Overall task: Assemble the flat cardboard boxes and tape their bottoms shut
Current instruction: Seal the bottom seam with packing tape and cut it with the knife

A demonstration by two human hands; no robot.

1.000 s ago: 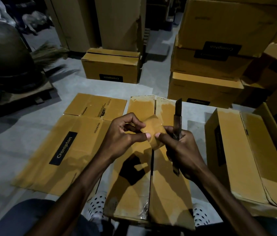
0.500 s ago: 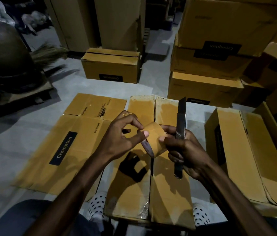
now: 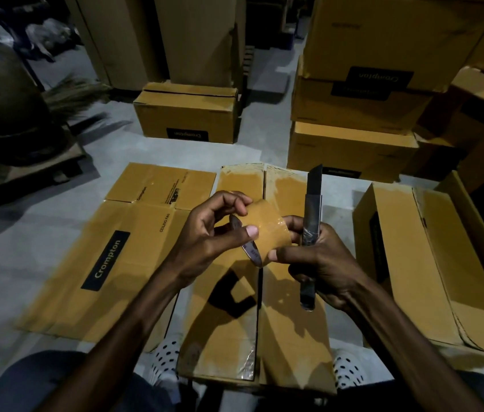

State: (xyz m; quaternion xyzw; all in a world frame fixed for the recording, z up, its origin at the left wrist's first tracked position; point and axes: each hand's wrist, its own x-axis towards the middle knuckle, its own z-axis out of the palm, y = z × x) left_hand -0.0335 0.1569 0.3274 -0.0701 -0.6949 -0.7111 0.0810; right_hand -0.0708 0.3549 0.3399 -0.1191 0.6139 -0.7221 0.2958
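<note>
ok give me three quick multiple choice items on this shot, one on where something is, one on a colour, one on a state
1. Where is the flat Crompton carton?
A. on the floor left of the box being taped
B. atop the right stack
C. in the person's lap

2. What colour is the tape roll?
A. blue
B. brown
C. white

3. What is the right hand gripping?
A. nothing
B. a broom
C. a utility knife, blade out

Answers:
1 A, it lies flat beside the box before the person.
2 B, the roll matches the cardboard's tan.
3 C, the fingers wrap its handle while the left hand holds the roll.
</note>
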